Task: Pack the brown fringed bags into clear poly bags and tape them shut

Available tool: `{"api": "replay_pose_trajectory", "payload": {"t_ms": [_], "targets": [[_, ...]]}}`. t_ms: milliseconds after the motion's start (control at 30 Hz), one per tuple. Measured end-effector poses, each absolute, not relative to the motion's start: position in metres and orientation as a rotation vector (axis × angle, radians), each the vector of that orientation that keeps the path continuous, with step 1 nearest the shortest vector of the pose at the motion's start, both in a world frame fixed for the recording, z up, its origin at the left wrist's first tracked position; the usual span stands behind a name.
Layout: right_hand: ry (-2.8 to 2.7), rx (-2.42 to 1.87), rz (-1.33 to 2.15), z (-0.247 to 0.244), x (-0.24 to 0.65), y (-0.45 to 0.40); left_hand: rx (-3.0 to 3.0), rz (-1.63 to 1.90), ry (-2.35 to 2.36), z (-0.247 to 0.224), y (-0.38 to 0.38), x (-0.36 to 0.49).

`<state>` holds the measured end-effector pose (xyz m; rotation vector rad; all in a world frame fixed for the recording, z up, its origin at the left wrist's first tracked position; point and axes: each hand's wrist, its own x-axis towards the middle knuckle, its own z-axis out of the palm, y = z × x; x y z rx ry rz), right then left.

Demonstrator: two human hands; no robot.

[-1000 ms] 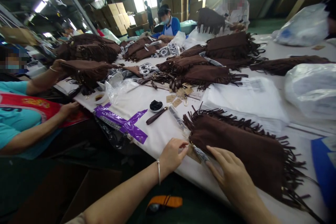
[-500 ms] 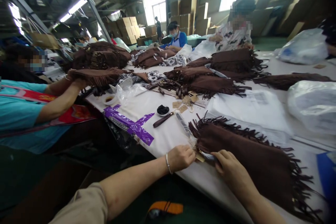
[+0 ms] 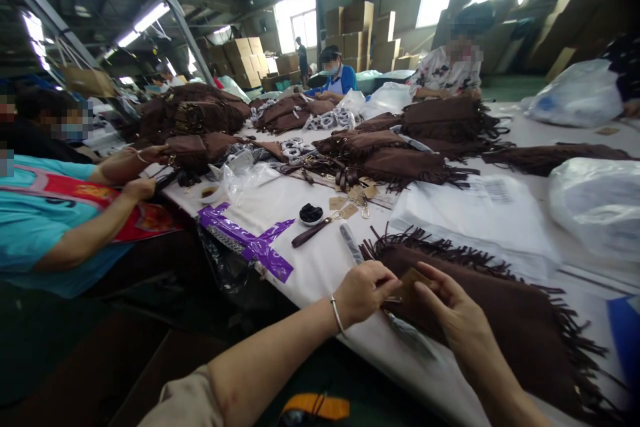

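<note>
A dark brown fringed bag (image 3: 500, 313) lies flat on the white table, near its front edge. Over the bag's left end, my right hand (image 3: 453, 300) holds a small tan card tag (image 3: 413, 285) between thumb and fingers. My left hand (image 3: 367, 290), with a bracelet at the wrist, is pinched at the left side of the tag, beside a small metal piece; exactly what its fingertips grip is too small to tell. A wrapped strap (image 3: 410, 335) hangs below the hands along the table edge, and its other part shows above my left hand.
A brown wrist strap (image 3: 313, 231) and a small bowl of black pieces (image 3: 311, 213) lie beyond my left hand. Purple tape (image 3: 250, 240) is at the edge. White plastic bags (image 3: 470, 220) and piled brown bags (image 3: 400, 160) lie farther back. A person in turquoise (image 3: 65, 213) sits left.
Both hands have risen slightly from the bag's corner, and the tan tag now shows between them. My right hand has let go of the wrapped strap. The person at left has drawn their hands apart.
</note>
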<state>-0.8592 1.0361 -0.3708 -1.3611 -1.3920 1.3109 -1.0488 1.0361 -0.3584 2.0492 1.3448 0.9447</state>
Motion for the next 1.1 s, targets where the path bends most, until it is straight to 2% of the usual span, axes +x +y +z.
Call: {"api": "replay_pose_trajectory", "payload": {"t_ms": [67, 167, 233, 300, 400, 467, 633, 867, 967, 1100], "targets": [[-1.458, -1.539, 1.063, -0.371, -0.849, 1.041, 2.146, 0.853, 1.362, -0.363, 1.051, -1.047], [-1.777, -1.732, 0.359, -0.376, -0.838, 1.037, 2.347, 0.681, 1.603, -0.377, 1.064, -1.067], [-1.999, -1.647, -0.02, -0.384, -0.837, 1.03, 2.504, 0.501, 1.724, -0.385, 1.067, -1.089], [-2.249, -1.454, -0.165, -0.397, -0.838, 1.024, 2.652, 0.314, 1.711, -0.389, 1.065, -1.108], [-2.546, -1.221, -0.194, -0.421, -0.836, 1.016, 2.801, 0.131, 1.638, -0.384, 1.053, -1.126], [-2.594, -1.223, -0.226, -0.434, -0.83, 1.013, 2.799, 0.035, 1.64, -0.376, 1.039, -1.129], [-2.573, -1.278, -0.311, -0.441, -0.821, 1.013, 2.24, -0.13, 1.73, -0.359, 0.998, -1.119], [-2.62, -1.375, -0.211, -0.439, -0.824, 1.018, 1.345, 0.053, 1.281, -0.377, 0.983, -1.064], [-2.679, -1.392, -0.003, -0.424, -0.824, 1.023, 0.977, 0.222, 1.066, -0.393, 0.984, -1.036], [-2.694, -1.513, 0.356, -0.399, -0.828, 1.029, 0.758, 0.423, 1.118, -0.408, 0.985, -1.004]]}}
